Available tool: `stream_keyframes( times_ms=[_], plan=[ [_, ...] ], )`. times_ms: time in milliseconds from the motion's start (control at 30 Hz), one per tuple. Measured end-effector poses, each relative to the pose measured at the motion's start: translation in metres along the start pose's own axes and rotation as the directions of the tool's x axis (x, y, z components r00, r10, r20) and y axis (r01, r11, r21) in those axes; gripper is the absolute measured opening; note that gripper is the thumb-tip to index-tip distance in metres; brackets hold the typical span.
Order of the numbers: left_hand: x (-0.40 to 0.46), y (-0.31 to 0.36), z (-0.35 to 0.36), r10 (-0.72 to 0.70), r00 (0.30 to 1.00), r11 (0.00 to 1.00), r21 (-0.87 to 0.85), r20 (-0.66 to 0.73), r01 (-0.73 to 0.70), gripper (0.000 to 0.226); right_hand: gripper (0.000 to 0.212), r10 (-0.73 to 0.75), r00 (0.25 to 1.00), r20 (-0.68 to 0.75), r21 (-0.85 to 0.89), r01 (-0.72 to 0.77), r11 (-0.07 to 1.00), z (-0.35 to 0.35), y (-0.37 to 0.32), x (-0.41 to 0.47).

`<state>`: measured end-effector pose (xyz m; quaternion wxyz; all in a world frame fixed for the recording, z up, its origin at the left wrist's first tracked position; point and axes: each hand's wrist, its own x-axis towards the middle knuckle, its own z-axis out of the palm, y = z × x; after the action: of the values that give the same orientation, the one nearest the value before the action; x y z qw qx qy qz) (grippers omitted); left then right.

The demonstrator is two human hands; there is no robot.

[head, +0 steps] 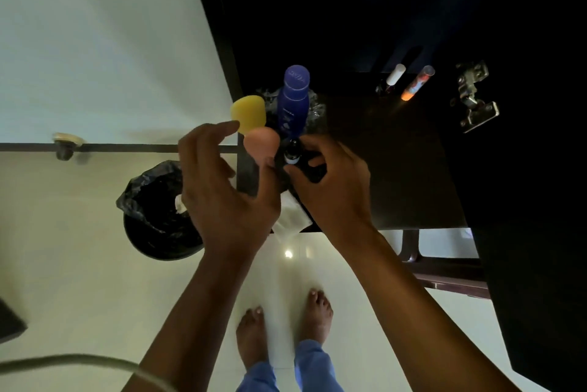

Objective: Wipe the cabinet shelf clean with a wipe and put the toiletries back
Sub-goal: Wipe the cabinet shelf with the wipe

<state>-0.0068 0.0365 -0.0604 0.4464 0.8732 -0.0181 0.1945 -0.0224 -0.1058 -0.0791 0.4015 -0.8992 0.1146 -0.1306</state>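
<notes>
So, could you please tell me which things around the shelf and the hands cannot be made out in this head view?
- Small dark bottle: the right hand wraps it; its label is unreadable.
- White wipe: mostly covered by both hands.
- Cabinet shelf: too dark to judge whether it is clean.
- Two small tubes: too small to read.
- Bin: partly hidden by the left hand.

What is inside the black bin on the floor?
The bin has a black plastic liner, and a crumpled white wipe shows at its right edge. The left hand covers that side; the dark bottom is unreadable.
</notes>
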Motion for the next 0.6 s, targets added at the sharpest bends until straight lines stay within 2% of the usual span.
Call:
stream_keyframes(
  times_ms=[100,233,400,600],
  plan=[
    [0.0,-0.01,0.006,-0.013,0.999,1.0,0.008,0.052,0.013,0.045,0.038,0.008,0.999,-0.035,-0.036,-0.009,0.999,0.007,-0.001,0.004],
    [0.0,-0.017,0.013,-0.015,0.998,0.999,0.047,0.056,0.012,0.039,0.031,-0.011,0.998,-0.065,-0.062,0.007,0.998,0.017,0.001,0.008],
    [0.002,-0.02,0.019,-0.023,0.999,1.0,-0.01,0.045,0.024,0.029,0.026,-0.023,0.996,-0.091,-0.069,0.017,0.997,0.024,0.003,0.008],
    [-0.01,-0.006,0.018,0.089,0.996,0.992,-0.088,0.018,-0.087,0.025,0.029,0.019,0.989,-0.147,-0.011,-0.021,1.0,0.003,0.008,0.002]
  ],
)
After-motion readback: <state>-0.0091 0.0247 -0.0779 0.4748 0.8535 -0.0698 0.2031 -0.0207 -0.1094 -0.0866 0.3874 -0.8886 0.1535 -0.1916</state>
